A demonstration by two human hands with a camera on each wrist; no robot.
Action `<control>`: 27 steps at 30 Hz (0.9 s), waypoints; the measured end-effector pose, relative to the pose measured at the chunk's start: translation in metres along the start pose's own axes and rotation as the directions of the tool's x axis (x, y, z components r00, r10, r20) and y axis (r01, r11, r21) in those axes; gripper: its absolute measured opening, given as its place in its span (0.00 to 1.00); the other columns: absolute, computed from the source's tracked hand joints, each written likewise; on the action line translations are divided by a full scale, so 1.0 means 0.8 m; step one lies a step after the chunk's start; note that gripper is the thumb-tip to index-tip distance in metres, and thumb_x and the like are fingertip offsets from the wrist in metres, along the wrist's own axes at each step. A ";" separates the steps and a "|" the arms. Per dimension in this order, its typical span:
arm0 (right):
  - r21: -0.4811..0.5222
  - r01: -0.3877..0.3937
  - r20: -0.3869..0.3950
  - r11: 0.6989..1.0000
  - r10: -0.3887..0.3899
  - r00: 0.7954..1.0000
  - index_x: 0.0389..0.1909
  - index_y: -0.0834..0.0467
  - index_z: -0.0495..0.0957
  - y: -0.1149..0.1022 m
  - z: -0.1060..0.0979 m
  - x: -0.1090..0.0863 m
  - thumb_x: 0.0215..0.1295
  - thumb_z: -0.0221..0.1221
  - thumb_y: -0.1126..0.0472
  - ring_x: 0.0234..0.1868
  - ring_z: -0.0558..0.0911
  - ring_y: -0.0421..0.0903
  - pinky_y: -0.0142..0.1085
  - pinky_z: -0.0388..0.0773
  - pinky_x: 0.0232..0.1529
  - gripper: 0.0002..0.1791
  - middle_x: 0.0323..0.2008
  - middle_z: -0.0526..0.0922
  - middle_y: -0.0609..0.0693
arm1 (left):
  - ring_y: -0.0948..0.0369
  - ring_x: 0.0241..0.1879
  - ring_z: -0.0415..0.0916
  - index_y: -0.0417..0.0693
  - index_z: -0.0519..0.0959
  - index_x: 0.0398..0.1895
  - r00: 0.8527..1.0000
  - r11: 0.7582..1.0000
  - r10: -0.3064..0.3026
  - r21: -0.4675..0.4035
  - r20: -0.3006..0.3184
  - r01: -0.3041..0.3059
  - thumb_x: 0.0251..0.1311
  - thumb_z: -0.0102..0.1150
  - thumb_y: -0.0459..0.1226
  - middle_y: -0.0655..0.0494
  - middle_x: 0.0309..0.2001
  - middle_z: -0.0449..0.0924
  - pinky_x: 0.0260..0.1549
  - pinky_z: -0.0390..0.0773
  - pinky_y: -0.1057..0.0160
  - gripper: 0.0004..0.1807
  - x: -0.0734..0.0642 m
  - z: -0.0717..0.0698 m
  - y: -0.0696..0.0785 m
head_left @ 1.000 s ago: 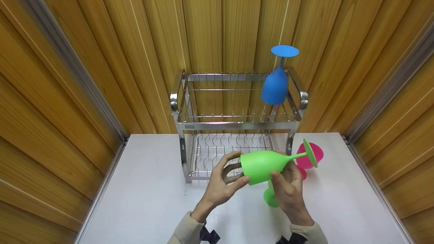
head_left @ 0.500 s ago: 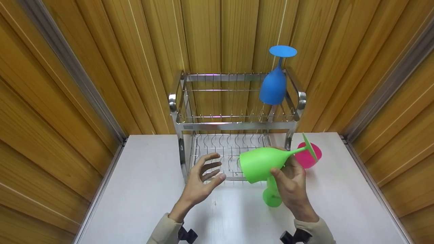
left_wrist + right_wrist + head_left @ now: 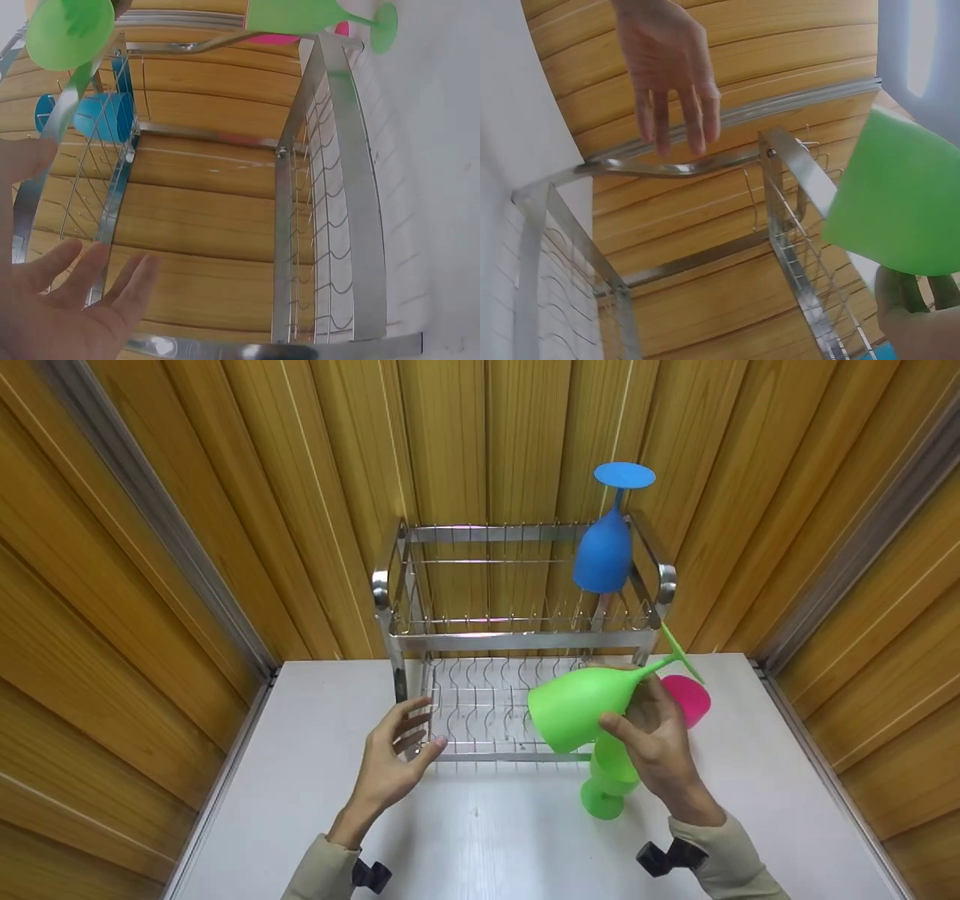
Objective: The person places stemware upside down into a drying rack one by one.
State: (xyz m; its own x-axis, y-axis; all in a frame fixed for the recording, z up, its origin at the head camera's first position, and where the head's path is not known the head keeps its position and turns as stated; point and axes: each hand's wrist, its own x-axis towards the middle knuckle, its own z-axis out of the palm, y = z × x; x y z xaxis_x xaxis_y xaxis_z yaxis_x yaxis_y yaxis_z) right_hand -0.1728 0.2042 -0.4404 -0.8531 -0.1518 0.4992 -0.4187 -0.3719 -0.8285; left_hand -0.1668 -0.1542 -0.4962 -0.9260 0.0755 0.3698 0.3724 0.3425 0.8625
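Observation:
A green plastic wine glass [image 3: 581, 703] is held by my right hand [image 3: 656, 742], its fingers and thumb around the bowl near the stem. The glass is tilted, with its mouth down to the left and its foot up to the right. My left hand [image 3: 394, 754] hangs free before the rack's left side, fingers apart and holding nothing. In the left wrist view that hand [image 3: 82, 300] is spread before the rack. The right wrist view shows the held glass's bowl [image 3: 900, 195] with fingertips against it.
A two-tier metal dish rack [image 3: 517, 641] stands on the white table [image 3: 330, 697]. Upside down on its upper right is a blue wine glass [image 3: 604, 551]. Behind my right hand are another green wine glass [image 3: 604, 795], upright, and a pink one [image 3: 690, 701], partly hidden.
My left hand has let go of the green glass's rim and moved left. The right hand has raised the glass slightly and tilted its foot higher.

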 end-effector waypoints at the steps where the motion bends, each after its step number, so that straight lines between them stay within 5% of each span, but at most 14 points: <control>1: -0.037 -0.002 0.015 0.999 0.002 1.000 0.72 0.64 0.70 -0.003 -0.001 0.003 0.64 0.60 0.83 0.67 0.81 0.51 0.42 0.80 0.71 0.35 0.65 0.81 0.56 | 0.40 0.66 0.80 0.44 0.73 0.73 1.000 1.000 0.001 0.015 -0.017 -0.001 0.65 0.75 0.39 0.43 0.70 0.77 0.65 0.84 0.46 0.35 0.000 -0.004 -0.003; 10: -0.225 0.083 0.162 0.971 -0.047 0.986 0.70 0.73 0.70 -0.044 0.001 0.049 0.60 0.65 0.82 0.66 0.84 0.53 0.41 0.82 0.68 0.35 0.65 0.83 0.59 | 0.38 0.63 0.82 0.41 0.76 0.70 0.989 0.996 0.012 0.093 -0.145 0.002 0.64 0.75 0.36 0.40 0.66 0.79 0.63 0.84 0.43 0.32 0.011 -0.028 -0.025; 27: -0.414 0.067 0.121 0.908 -0.018 0.993 0.71 0.61 0.77 -0.113 0.003 0.143 0.62 0.68 0.76 0.64 0.86 0.49 0.34 0.83 0.66 0.34 0.63 0.85 0.57 | 0.35 0.63 0.81 0.37 0.73 0.71 0.971 0.980 -0.086 0.159 -0.223 0.124 0.63 0.73 0.31 0.37 0.68 0.77 0.61 0.85 0.40 0.33 0.037 -0.036 -0.052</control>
State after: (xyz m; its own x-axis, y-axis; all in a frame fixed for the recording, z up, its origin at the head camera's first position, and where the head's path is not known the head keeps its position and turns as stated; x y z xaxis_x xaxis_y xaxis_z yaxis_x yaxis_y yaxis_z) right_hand -0.2316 0.2182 -0.3080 -0.8014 -0.2544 0.5413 -0.5663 0.0315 -0.8236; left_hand -0.2081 -0.1929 -0.5110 -0.9177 -0.1649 0.3615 0.2406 0.4933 0.8359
